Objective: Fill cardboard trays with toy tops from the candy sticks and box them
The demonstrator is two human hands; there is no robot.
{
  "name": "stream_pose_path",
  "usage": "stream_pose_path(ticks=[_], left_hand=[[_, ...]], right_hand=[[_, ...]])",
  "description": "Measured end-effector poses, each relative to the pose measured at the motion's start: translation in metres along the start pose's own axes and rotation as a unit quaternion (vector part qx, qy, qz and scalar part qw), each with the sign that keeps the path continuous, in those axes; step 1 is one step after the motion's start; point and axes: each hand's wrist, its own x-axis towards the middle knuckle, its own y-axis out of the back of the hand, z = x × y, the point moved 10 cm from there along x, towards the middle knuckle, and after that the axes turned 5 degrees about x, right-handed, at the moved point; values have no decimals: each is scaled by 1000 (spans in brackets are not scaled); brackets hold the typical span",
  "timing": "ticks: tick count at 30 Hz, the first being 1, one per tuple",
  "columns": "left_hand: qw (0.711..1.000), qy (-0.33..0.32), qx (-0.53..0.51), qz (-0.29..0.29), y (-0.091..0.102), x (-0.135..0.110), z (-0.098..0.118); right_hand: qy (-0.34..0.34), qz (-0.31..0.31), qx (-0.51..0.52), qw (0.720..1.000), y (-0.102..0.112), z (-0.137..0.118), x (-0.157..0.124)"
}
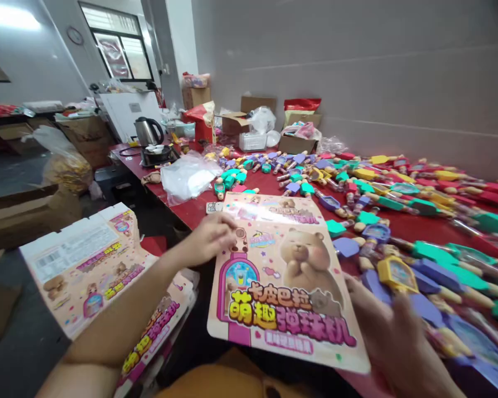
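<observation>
A printed cardboard display box [290,271], pink with a bear and Chinese lettering, is tilted towards me at the table's front edge. Its upper panel folds back along a crease. My left hand [209,240] grips its upper left edge, fingers bent over the border. At the right edge is my right hand [385,315], smeared by motion, with its fingers against the card and its thumb raised. Left of my forearm lies a stack of similar flat printed boxes [108,265], partly covered by the arm.
Many bear-topped plastic toys [398,273] in purple, green, yellow and red spread over the red table [257,185]. Clear plastic bags [191,174] lie at its left edge. Behind stand a kettle [147,131] and open cartons [234,122]. A brown carton [29,215] sits on the floor.
</observation>
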Motion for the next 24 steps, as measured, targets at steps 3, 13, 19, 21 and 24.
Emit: stream_pose_path(ticks=[3, 13, 19, 21, 24], left_hand=[[987, 134, -26, 79, -11, -67, -20], [951, 33, 277, 132, -31, -41, -42], [923, 50, 307, 225, -43, -49, -77], [925, 66, 295, 231, -43, -52, -85], [942, 91, 233, 224, -43, -52, -101]], right_hand=[[-124, -141, 41, 981, -31, 21, -11], [119, 52, -309, 942, -9, 37, 67], [171, 115, -303, 930, -27, 61, 63], [158, 81, -286, 942, -30, 67, 64], [130, 22, -254, 958, -31, 73, 69]])
